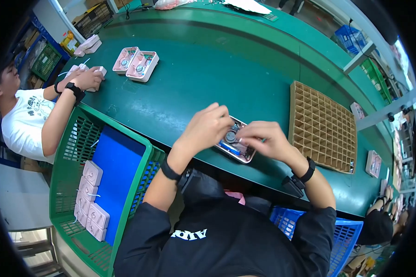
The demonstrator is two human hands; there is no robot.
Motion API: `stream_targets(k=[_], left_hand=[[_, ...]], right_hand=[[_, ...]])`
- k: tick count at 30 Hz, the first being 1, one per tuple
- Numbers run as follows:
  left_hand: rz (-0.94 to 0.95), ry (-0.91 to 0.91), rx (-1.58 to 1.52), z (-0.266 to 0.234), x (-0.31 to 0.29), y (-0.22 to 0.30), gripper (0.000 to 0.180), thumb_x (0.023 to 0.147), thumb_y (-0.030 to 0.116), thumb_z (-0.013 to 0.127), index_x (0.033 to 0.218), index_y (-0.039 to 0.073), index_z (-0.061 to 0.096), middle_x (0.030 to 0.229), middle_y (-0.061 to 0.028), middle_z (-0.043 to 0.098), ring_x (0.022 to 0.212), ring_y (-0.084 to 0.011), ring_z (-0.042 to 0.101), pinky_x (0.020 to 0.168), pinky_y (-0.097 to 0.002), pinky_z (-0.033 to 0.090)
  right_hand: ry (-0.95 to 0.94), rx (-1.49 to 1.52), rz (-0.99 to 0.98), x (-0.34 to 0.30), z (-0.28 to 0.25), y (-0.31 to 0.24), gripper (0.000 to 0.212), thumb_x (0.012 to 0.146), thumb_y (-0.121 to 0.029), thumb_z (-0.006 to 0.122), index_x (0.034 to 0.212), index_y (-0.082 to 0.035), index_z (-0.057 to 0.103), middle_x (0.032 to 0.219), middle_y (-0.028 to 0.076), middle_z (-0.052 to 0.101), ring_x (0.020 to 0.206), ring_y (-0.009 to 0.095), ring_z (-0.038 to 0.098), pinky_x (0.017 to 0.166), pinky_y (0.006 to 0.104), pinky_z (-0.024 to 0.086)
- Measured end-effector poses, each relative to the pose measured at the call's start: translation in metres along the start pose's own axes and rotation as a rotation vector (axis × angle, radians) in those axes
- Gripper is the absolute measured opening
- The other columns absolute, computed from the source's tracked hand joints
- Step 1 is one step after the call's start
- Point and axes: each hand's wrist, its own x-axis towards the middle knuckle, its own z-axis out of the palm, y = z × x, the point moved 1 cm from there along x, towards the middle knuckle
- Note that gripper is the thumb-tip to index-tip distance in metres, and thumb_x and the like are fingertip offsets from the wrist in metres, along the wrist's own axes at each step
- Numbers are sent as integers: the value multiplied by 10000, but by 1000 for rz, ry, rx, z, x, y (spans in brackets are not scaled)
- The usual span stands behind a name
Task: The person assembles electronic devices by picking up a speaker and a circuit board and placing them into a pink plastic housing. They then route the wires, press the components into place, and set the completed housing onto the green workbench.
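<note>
An open pale pink plastic housing [249, 159] lies on the green tabletop close in front of me. Inside it show a round silver part like a small speaker [230, 136], a blue cylinder like a battery [229, 148] and dark wiring. My left hand [207, 127] is at the housing's upper left edge, its fingers curled and pressed together. From the right my right hand [268, 140] reaches over the housing, thumb and forefinger pinched just beside the round part. What either set of fingertips holds is too small or hidden to tell.
A cardboard divider grid [323, 127] lies to the right. Two open pink housings [142, 67] sit at the far left, near a co-worker's hands [88, 79]. A green crate [148, 159] with several pink housings [93, 173] stands at lower left, a blue crate [349, 235] at lower right.
</note>
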Motion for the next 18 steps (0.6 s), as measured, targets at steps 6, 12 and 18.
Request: stream_targets(k=[6, 12, 18], left_hand=[[53, -146, -142, 10, -27, 47, 372, 731, 213, 888, 1058, 109, 744, 1005, -71, 614, 974, -297, 613, 829, -426, 542], [55, -255, -3, 23, -16, 61, 528, 687, 241, 914, 1158, 126, 704, 1148, -87, 569, 1180, -284, 568, 947, -450, 501], [44, -249, 95, 34, -17, 59, 511, 666, 265, 921, 1107, 118, 711, 1157, -95, 571, 1198, -283, 561, 941, -436, 489]], right_hand=[[305, 358, 476, -17, -9, 27, 123, 958, -45, 766, 1072, -18, 805, 1050, 86, 752, 901, 114, 668, 740, 291, 539], [248, 297, 324, -16, -16, 29, 144, 961, -44, 759, 1095, -8, 796, 997, 48, 733, 829, 120, 695, 676, 258, 536], [166, 628, 654, -24, -18, 25, 272, 942, -16, 770, 1213, -8, 746, 1021, 82, 737, 849, 159, 716, 723, 273, 579]])
